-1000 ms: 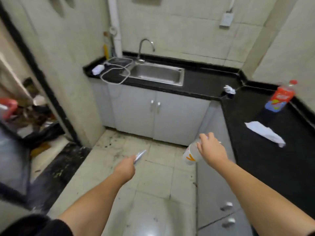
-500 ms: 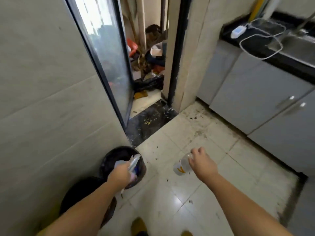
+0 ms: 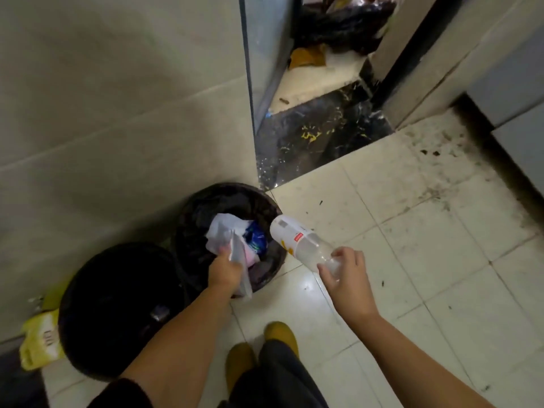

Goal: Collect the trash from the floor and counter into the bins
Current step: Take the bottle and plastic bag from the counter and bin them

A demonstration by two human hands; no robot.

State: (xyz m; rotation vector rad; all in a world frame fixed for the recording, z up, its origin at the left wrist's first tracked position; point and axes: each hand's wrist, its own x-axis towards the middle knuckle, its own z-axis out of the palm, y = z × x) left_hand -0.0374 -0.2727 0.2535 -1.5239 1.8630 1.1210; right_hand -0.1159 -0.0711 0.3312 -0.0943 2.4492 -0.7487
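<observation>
Two black bins stand against the tiled wall. The far bin (image 3: 206, 201) holds white paper, a blue wrapper and other trash. The near bin (image 3: 97, 293) looks dark inside. My left hand (image 3: 225, 270) hangs over the far bin's near rim, shut on a clear plastic wrapper (image 3: 240, 263) that dangles into it. My right hand (image 3: 346, 275) grips the neck end of an empty clear plastic bottle (image 3: 297, 241) with a white and yellow label. The bottle lies tilted, its base pointing at the far bin's right rim.
A yellow plastic bag (image 3: 39, 340) lies on the floor left of the near bin. A glass door edge (image 3: 250, 92) and a dark marble threshold (image 3: 318, 136) lie beyond the bins. Grey cabinets (image 3: 518, 83) stand at the right. My yellow shoes (image 3: 259, 348) are on the white floor tiles.
I have turned from the counter to the bins and come closer. My left hand has lowered the wrapper into the far bin. The bottle has swung toward that bin's rim.
</observation>
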